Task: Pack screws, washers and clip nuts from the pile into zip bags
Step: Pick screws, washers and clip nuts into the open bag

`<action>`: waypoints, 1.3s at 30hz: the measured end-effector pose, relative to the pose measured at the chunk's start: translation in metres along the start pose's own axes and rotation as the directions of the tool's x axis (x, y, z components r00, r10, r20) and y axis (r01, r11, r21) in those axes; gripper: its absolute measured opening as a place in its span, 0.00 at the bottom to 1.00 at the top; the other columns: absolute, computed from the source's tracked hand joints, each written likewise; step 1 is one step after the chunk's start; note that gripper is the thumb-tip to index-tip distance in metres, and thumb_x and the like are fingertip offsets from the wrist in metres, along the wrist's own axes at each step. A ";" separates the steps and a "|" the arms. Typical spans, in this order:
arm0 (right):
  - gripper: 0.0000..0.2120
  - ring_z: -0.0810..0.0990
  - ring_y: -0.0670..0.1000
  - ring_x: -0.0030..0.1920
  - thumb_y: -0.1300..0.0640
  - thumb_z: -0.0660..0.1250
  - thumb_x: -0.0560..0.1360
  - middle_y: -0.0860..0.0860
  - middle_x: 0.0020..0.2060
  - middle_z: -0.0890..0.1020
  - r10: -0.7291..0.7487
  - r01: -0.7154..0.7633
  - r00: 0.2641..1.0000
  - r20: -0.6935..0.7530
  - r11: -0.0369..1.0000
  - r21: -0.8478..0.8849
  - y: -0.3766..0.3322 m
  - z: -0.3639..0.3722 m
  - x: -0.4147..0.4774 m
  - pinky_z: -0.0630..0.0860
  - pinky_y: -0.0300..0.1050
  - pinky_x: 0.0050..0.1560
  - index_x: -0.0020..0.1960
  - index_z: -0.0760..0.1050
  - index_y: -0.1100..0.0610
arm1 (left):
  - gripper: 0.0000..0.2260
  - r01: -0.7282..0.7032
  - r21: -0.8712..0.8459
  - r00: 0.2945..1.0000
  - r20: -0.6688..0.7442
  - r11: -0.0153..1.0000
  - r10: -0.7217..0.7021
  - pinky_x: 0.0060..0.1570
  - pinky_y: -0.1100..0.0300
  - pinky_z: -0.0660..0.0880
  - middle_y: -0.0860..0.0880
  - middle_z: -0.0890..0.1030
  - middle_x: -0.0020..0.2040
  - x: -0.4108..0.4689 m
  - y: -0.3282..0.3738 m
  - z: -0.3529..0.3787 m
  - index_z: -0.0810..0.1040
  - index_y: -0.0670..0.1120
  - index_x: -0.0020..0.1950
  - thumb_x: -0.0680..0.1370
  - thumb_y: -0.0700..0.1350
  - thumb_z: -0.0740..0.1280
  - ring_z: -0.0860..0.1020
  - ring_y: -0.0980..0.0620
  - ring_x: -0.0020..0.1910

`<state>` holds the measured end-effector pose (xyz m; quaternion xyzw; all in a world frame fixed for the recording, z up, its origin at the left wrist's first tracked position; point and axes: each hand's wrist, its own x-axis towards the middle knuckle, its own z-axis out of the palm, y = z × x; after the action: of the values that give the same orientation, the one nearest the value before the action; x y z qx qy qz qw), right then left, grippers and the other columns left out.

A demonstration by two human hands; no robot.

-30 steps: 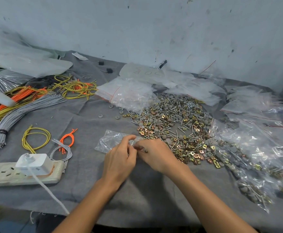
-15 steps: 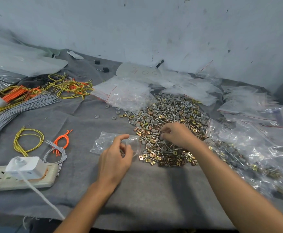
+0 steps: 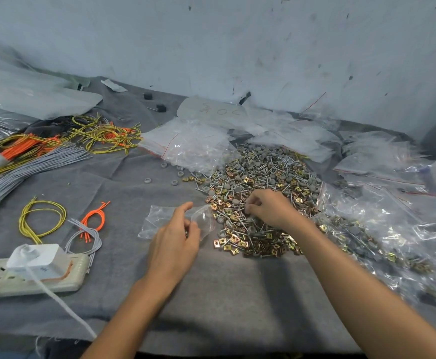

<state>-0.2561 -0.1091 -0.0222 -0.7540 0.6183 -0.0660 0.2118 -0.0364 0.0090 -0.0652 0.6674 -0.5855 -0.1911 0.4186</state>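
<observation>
Bare grey cloth (image 3: 232, 294) spans the near edge, open to approach. The hardware pile (image 3: 263, 177) blocks the centre; filled bags (image 3: 382, 229) close the right, the power strip (image 3: 30, 281) and wire loops (image 3: 40, 218) the left, empty bags (image 3: 193, 146) the rear

Small packing workshop: felt-covered bench (image 3: 224, 294); hardware pile (image 3: 263, 177); wire bundles (image 3: 30, 167); stacked zip bags (image 3: 191, 143); scuffed wall (image 3: 211, 42)
</observation>
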 end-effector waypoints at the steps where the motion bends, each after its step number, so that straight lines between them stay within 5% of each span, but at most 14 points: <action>1: 0.04 0.83 0.46 0.36 0.52 0.68 0.80 0.45 0.39 0.84 0.000 0.000 1.000 -0.022 1.000 0.012 0.000 -0.001 -0.001 0.80 0.48 0.35 0.46 0.78 0.46 | 0.19 0.007 -0.001 1.000 0.019 1.000 -0.007 0.49 0.47 0.75 0.59 0.80 0.41 0.000 0.000 -0.001 0.70 0.54 0.72 0.80 0.46 0.64 0.80 0.52 0.43; 6: 0.06 0.76 0.38 0.26 0.52 0.65 0.81 0.42 0.39 0.82 -0.087 0.096 0.983 -0.162 0.994 0.050 -0.010 -0.001 -0.014 0.71 0.34 0.24 0.46 0.77 0.45 | 0.18 0.011 -0.053 1.000 -0.006 0.999 -0.011 0.50 0.47 0.76 0.58 0.80 0.41 -0.005 0.000 -0.002 0.72 0.53 0.71 0.81 0.45 0.64 0.80 0.50 0.43; 10: 0.03 0.80 0.45 0.36 0.53 0.66 0.81 0.44 0.40 0.82 -0.106 0.098 0.981 -0.161 0.994 -0.052 -0.025 -0.001 -0.022 0.83 0.49 0.42 0.49 0.77 0.49 | 0.16 0.005 -0.110 0.999 -0.050 0.994 -0.010 0.49 0.48 0.77 0.59 0.80 0.41 -0.010 0.000 0.003 0.74 0.54 0.69 0.81 0.45 0.63 0.80 0.54 0.42; 14: 0.03 0.82 0.39 0.38 0.52 0.70 0.78 0.40 0.38 0.83 -0.174 0.192 0.977 -0.127 0.970 0.150 -0.042 0.004 -0.037 0.81 0.42 0.41 0.46 0.79 0.46 | 0.16 0.002 -0.140 0.996 -0.084 0.990 -0.014 0.49 0.47 0.77 0.60 0.80 0.42 -0.014 -0.003 0.007 0.74 0.57 0.67 0.81 0.45 0.65 0.80 0.55 0.43; 17: 0.02 0.82 0.41 0.39 0.53 0.72 0.76 0.41 0.36 0.84 -0.306 0.308 0.951 -0.045 0.927 0.214 -0.064 0.019 -0.047 0.81 0.46 0.46 0.45 0.79 0.49 | 0.15 -0.007 -0.147 0.995 -0.099 0.989 -0.008 0.48 0.48 0.78 0.61 0.80 0.42 -0.013 -0.004 0.009 0.73 0.60 0.66 0.80 0.47 0.64 0.80 0.54 0.42; 20: 0.02 0.81 0.46 0.42 0.51 0.70 0.77 0.42 0.36 0.81 -0.351 0.352 0.936 -0.030 0.932 0.081 -0.075 0.032 -0.046 0.77 0.49 0.57 0.48 0.80 0.48 | 0.15 -0.024 -0.153 0.994 -0.110 0.988 0.007 0.47 0.47 0.78 0.62 0.80 0.43 -0.014 -0.002 0.010 0.72 0.62 0.65 0.79 0.50 0.62 0.81 0.53 0.42; 24: 0.07 0.79 0.52 0.51 0.48 0.66 0.79 0.46 0.47 0.79 -0.403 0.394 0.910 -0.094 0.913 -0.104 -0.079 0.040 -0.047 0.76 0.49 0.50 0.54 0.81 0.46 | 0.15 -0.022 -0.152 0.993 -0.115 0.988 0.005 0.48 0.48 0.78 0.61 0.80 0.43 -0.014 -0.005 0.011 0.72 0.61 0.65 0.81 0.45 0.64 0.81 0.53 0.43; 27: 0.09 0.80 0.53 0.49 0.47 0.64 0.80 0.49 0.48 0.81 -0.456 0.438 0.887 -0.073 0.880 -0.182 -0.075 0.039 -0.050 0.74 0.48 0.45 0.54 0.83 0.46 | 0.14 -0.027 -0.140 0.993 -0.114 0.990 0.011 0.47 0.49 0.78 0.61 0.80 0.42 -0.015 -0.005 0.010 0.73 0.60 0.64 0.79 0.50 0.62 0.80 0.53 0.42; 32: 0.04 0.74 0.42 0.28 0.51 0.69 0.78 0.45 0.31 0.82 -0.222 0.252 0.964 -0.147 0.938 0.236 -0.046 0.014 -0.040 0.72 0.39 0.30 0.48 0.83 0.46 | 0.15 -0.046 -0.124 0.994 -0.105 0.991 0.033 0.46 0.49 0.78 0.61 0.80 0.41 -0.015 -0.004 0.011 0.74 0.58 0.65 0.79 0.53 0.60 0.80 0.53 0.42; 35: 0.03 0.74 0.43 0.27 0.52 0.67 0.80 0.46 0.36 0.83 -0.093 0.121 0.983 -0.161 0.977 0.176 -0.021 -0.001 -0.029 0.73 0.37 0.28 0.48 0.79 0.48 | 0.15 -0.042 -0.129 0.995 -0.099 0.991 0.030 0.46 0.50 0.78 0.61 0.80 0.41 -0.016 -0.004 0.011 0.74 0.58 0.65 0.79 0.53 0.59 0.80 0.57 0.41; 39: 0.03 0.81 0.48 0.36 0.49 0.68 0.79 0.44 0.41 0.84 -0.084 0.084 0.996 0.003 0.996 0.039 -0.006 -0.005 -0.022 0.82 0.49 0.42 0.48 0.80 0.46 | 0.15 -0.022 -0.153 0.994 -0.108 0.988 0.006 0.45 0.50 0.78 0.61 0.79 0.40 -0.016 -0.004 0.010 0.74 0.60 0.64 0.79 0.53 0.59 0.79 0.57 0.39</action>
<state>-0.2576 -0.0885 -0.0122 -0.7753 0.5840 -0.0851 0.2248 -0.0453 0.0205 -0.0783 0.6383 -0.5504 -0.1969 0.5009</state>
